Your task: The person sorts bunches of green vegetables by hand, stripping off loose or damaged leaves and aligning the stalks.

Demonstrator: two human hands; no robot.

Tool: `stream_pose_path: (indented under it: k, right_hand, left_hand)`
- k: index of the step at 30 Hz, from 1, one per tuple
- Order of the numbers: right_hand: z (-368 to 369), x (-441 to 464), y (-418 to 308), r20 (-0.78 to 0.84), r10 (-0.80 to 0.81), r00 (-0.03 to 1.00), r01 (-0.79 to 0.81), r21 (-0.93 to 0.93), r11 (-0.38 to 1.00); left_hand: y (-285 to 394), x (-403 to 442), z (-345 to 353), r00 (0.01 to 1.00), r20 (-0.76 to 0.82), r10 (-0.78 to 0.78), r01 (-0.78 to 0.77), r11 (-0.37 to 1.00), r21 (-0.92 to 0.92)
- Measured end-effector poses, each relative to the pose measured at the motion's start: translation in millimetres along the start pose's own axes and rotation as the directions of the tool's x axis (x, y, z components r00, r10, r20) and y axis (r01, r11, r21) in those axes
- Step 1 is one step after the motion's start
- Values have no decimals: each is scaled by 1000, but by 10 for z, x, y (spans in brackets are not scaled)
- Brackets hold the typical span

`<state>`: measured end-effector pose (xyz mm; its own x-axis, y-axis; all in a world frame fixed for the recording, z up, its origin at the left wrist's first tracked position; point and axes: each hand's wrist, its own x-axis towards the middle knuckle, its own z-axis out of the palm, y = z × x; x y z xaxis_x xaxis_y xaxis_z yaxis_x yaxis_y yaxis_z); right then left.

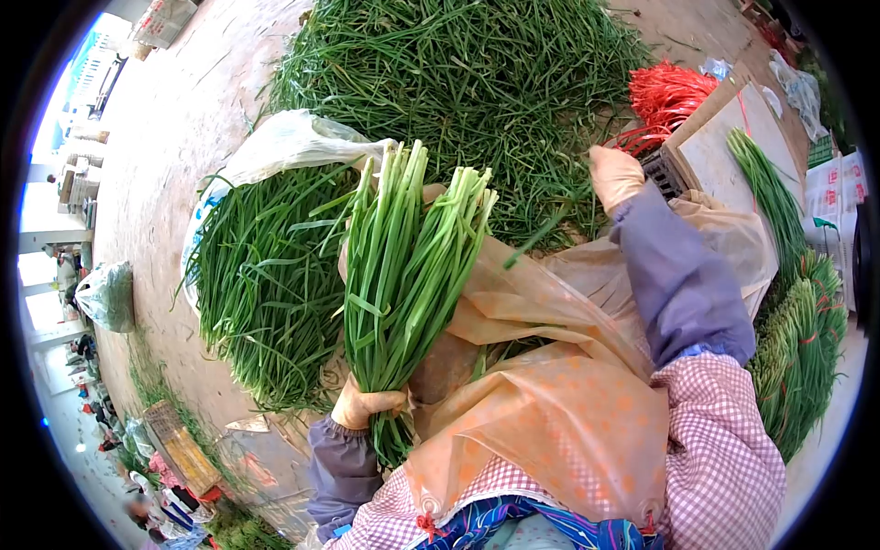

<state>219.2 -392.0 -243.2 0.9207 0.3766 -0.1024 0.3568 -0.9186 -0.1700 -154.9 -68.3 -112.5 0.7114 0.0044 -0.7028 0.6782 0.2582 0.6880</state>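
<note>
My left hand [365,405], gloved, is wrapped round the leafy lower part of a thick bunch of garlic chives [403,275]. The bunch stands upright before my apron, pale cut ends at the top. My right hand [616,176], also gloved, is out to the right with fingers curled, close to a bundle of red plastic ties [674,96]. What it holds, if anything, is hidden. A blurred loose leaf [536,240] hangs in the air below it. Left of the bunch, more chives [270,275] lie on a white plastic bag [293,147].
A large heap of loose chives [458,82] covers the floor ahead. A board [733,137] on a dark crate stands at right, with tied chive bundles [797,357] beside me. My orange plastic apron [541,412] spans my lap. A filled bag [105,295] sits far left.
</note>
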Motion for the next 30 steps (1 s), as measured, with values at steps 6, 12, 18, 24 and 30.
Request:
stream_pose_path:
  k: [6,12,18,24,30]
  right_hand:
    - [-974,-973,-1339,-256,-318,913,407,643,649]
    - [-673,-844,-1703,-345,-427,836,544,415,729]
    - [-593,-390,-1160,-423,-55,904,391,769,507]
    - [-865,-858,-1270,467,-376,800,-450,882,139]
    - [-459,-904,-1367,313,-264,912,-284,948,144]
  left_hand:
    - [44,50,25,999,9,-41,40,998,42]
    - [5,31,40,999,-34,-24,24,1000,-18]
    - [26,29,22,1000,-11,-13,13,1000,1]
    - [61,77,7,1000,3,-31,31,999,44]
    - [62,-11,-37,1000,6,14,-15,977,215]
